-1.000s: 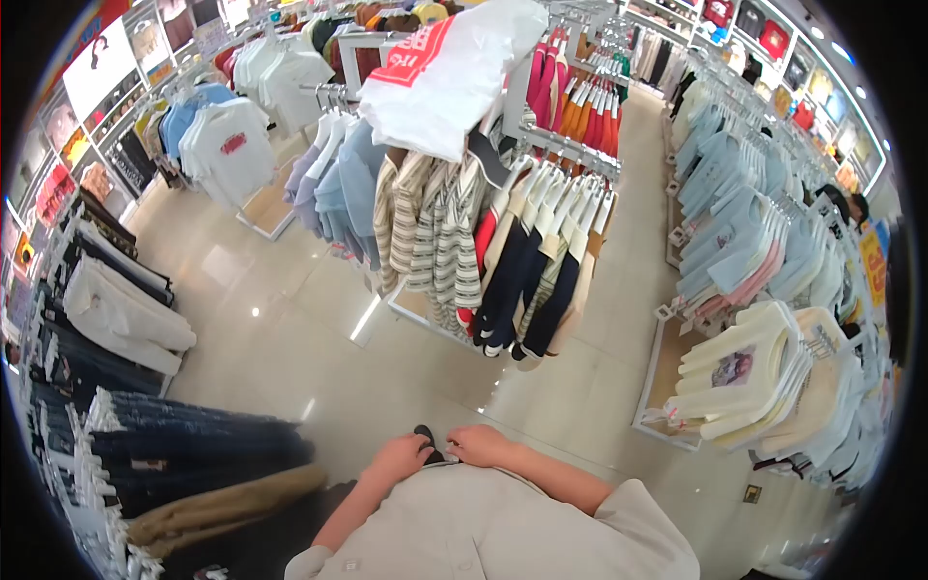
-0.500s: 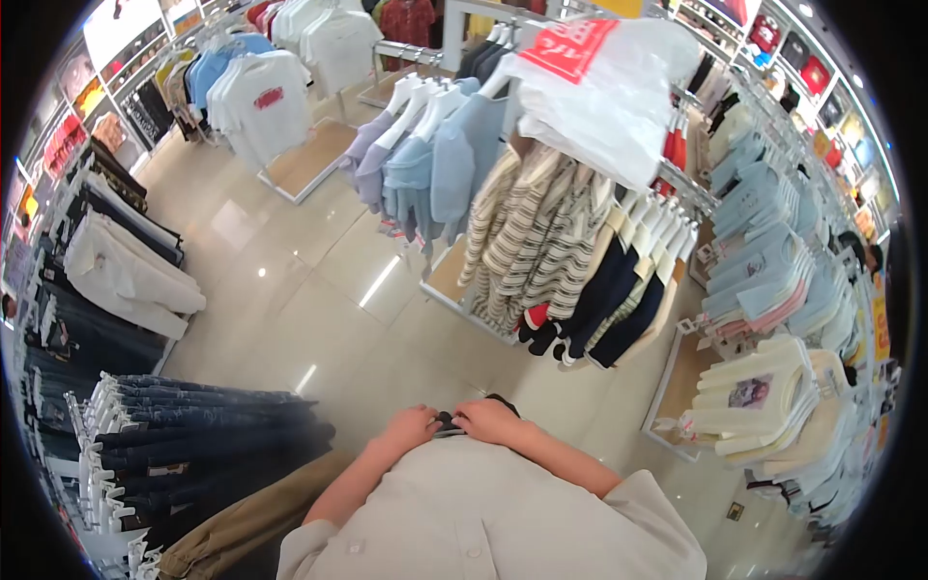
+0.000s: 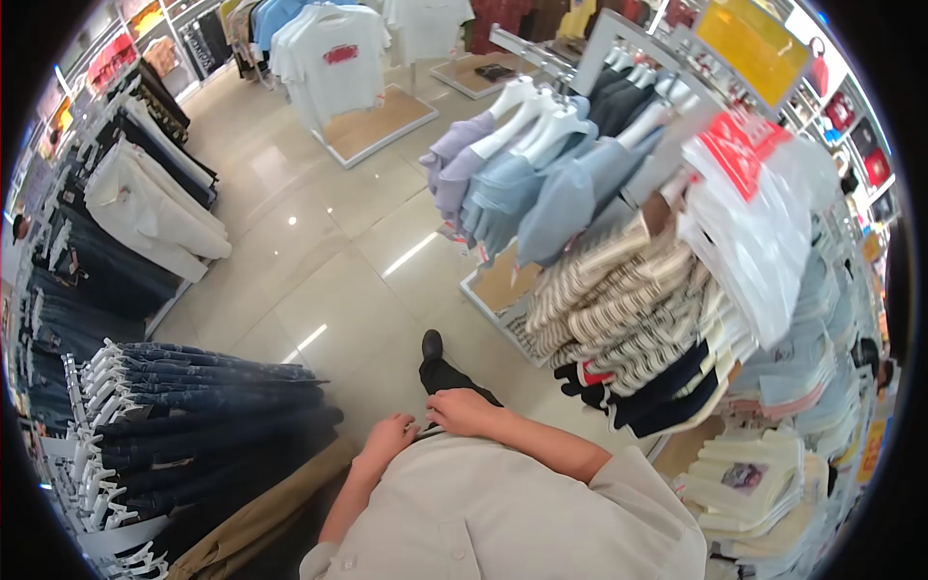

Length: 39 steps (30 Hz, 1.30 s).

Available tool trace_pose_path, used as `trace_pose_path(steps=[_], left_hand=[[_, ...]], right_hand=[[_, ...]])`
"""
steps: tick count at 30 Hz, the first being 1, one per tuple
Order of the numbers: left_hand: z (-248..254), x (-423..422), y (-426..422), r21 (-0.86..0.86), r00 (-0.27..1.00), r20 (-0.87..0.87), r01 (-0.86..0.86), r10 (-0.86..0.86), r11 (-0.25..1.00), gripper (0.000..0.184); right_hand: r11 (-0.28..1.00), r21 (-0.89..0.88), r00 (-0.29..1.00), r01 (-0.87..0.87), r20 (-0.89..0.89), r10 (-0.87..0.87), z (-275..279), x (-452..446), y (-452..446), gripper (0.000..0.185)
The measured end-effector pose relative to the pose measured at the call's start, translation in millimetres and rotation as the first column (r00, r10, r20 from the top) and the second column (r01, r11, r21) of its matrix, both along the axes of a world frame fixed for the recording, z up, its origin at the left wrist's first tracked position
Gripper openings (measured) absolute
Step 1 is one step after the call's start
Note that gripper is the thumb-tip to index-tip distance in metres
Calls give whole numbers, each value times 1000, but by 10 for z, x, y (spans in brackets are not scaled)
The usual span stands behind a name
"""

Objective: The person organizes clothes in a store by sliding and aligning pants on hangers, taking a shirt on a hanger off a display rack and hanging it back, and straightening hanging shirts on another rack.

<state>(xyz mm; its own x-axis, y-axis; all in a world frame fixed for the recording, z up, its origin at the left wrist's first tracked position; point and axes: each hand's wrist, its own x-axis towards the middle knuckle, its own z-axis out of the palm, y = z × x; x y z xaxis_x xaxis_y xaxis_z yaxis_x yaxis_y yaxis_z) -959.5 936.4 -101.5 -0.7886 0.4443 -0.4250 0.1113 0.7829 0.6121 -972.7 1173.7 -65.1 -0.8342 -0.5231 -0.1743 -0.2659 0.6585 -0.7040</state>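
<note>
My left hand [image 3: 389,440] is at my waist, fingers curled inward by the front hem of my beige shirt [image 3: 435,493]. Close beside it, my right hand [image 3: 462,413] has its fingers bent down at the same hem. What the fingertips hold, if anything, is too small to make out. A dark trouser leg [image 3: 447,375] and a black shoe [image 3: 432,343] show beyond my hands. Neither hand touches the hanging clothes. Nearest to my left hand are dark jeans [image 3: 222,396] on white hangers and brown trousers [image 3: 275,503].
A rack at the right bears striped tops [image 3: 628,300], light blue tops [image 3: 570,208] and a white-and-red plastic bag [image 3: 754,232]. White trousers [image 3: 155,208] hang at the left, white T-shirts [image 3: 333,63] at the back. Glossy tiled floor [image 3: 319,261] runs between the racks.
The view has turned and moved forward, so the racks sit farther right and the bag lower. A black shoe and dark leg now show ahead. My hands stay at my waist, slightly farther apart.
</note>
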Motion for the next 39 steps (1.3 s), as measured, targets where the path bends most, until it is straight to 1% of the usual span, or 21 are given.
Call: trace_pose_path(steps=[1,4,7,8,10,13,16,19,20,23,25,26,27,29,30,32,35,36,39], left_hand=[[19,-97,-22,-6,1000,-3,-30,30,1000,33],[55,-534,-120,-33,998,-63,-31,29,999,34],[189,-1109,-168,-77,997,-52,-58,55,995,35],[226,-1342,-145,-84,998,-57,-38,34,996,35],[340,-1732,-105,-110,999,-40,12,-16,994,35],[494,-2371,3,-79,993,-87,74,-81,994,33],[664,-2899,191,6,993,-112,23,-22,1000,32],[738,-3289,333,22,993,-100,62,-59,998,30],[755,-3409,365,78,995,-77,76,-70,994,28],[646,-3725,389,85,983,-112,152,-143,985,27],[556,-4000,375,107,976,-99,203,-193,973,26],[524,-4168,381,122,968,-96,240,-230,963,26],[524,-4329,389,115,960,-93,275,-266,954,26],[556,-4674,429,111,935,-96,350,-340,930,25],[559,-4867,472,120,924,-97,379,-369,918,24],[586,-5241,447,125,899,-91,437,-429,891,24],[615,-5826,316,167,857,-139,515,-497,841,24],[612,-6023,241,161,851,-147,524,-504,837,24],[613,-6545,-25,140,841,-153,538,-518,831,24]], right_hand=[[1000,-20,1000,-3,-2,3,-3,-149,-6,24],[996,-65,998,67,-3,-67,-2,-699,10,29],[993,51,994,104,-39,-102,61,-1380,29,38],[985,-33,977,167,-128,-170,52,-1561,40,48],[963,-123,960,241,-113,-255,173,-1916,65,49],[908,-271,930,320,-91,-355,340,-2418,129,49],[841,-387,908,378,-22,-419,466,-2800,130,46],[792,-464,900,397,25,-436,606,-3018,163,42],[774,-493,897,397,30,-441,657,-3113,169,41],[777,-449,877,441,30,-480,842,-3306,205,44],[738,-443,831,509,28,-556,1013,-3405,218,41],[711,-438,797,550,21,-603,1104,-3477,232,39],[652,-487,736,581,-28,-677,1186,-3546,236,30],[538,-576,578,615,-133,-805,1330,-3710,256,12],[516,-561,466,647,-244,-850,1398,-3831,316,8],[452,-539,219,710,-442,-870,1509,-4069,425,16],[221,-416,-62,882,-567,-821,1550,-4392,623,44],[127,-368,-131,921,-601,-788,1558,-4502,678,54],[-54,-245,-219,968,-717,-661,1436,-4788,894,65]])
